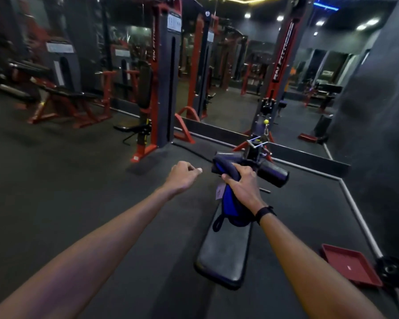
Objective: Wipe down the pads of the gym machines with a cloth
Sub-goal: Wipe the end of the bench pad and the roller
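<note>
A low black bench pad [226, 252] runs away from me toward a cable machine. At its far end sit two black roller pads [272, 173]. My right hand [243, 183] grips a blue and dark cloth [230, 203] and presses it against the left roller pad; the cloth's lower part hangs down over the bench. My left hand [183, 174] hovers in the air to the left of the roller, fingers loosely curled, holding nothing.
A red and black weight-stack machine [164, 88] stands ahead on the left, with more red-framed benches [62, 100] beyond. A wall mirror [228, 72] faces me. A red tray [350, 265] and a black weight plate [389, 269] lie on the floor at right.
</note>
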A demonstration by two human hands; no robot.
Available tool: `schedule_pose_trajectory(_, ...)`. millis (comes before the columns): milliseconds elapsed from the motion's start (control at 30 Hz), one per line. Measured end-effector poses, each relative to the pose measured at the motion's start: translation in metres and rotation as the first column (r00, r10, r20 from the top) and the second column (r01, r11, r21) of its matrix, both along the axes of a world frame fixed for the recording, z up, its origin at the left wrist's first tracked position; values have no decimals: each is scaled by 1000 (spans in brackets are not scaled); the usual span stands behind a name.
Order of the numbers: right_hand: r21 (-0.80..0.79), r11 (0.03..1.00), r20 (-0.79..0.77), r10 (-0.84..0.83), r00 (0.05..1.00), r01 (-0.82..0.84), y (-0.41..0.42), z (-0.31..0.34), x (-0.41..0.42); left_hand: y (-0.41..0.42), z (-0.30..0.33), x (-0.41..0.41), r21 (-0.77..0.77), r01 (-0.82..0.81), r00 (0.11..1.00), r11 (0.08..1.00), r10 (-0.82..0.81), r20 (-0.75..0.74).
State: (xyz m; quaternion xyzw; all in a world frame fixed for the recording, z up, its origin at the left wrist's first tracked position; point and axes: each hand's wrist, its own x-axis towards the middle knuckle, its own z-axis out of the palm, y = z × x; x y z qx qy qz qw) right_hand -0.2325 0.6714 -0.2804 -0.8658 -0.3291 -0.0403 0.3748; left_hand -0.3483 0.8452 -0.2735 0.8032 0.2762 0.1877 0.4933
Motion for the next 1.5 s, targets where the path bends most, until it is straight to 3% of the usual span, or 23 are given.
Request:
schedule_pose_trajectory(200,-49,999,27,15,1000,-14,117,-5,11,102,-8,14,2,-7,1000,1000,7,-31)
schedule_pose_trajectory(400,-59,998,-56,-12,998,9,190,-39,70,167,-44,62,-93,26,999,995,-30,-42)
schedule_pose_trajectory(667,-5,987,-135,-158,978,159,305,-67,209,289,-52,188,-35,71,991,997,-75,-109)
schedule_pose_trajectory(1000,-191,974,-65,-133,989,119,445,-94,331,444,-96,341,-101,22,991,995,-35,-128)
schedule_pose_trajectory(1233,-253,936,-105,-278,955,245,504,-138,429,523,-138,448,-181,126,978,975,-153,-141)
schedule_pose_trajectory(1333,-325,877,-121,-409,905,353,510,-144,468,547,-140,498,-170,241,941,955,-273,-199)
schedule_pose_trajectory(1500,-311,796,-149,-581,800,520,523,-147,523,577,-138,604,-168,414,873,894,-443,-205)
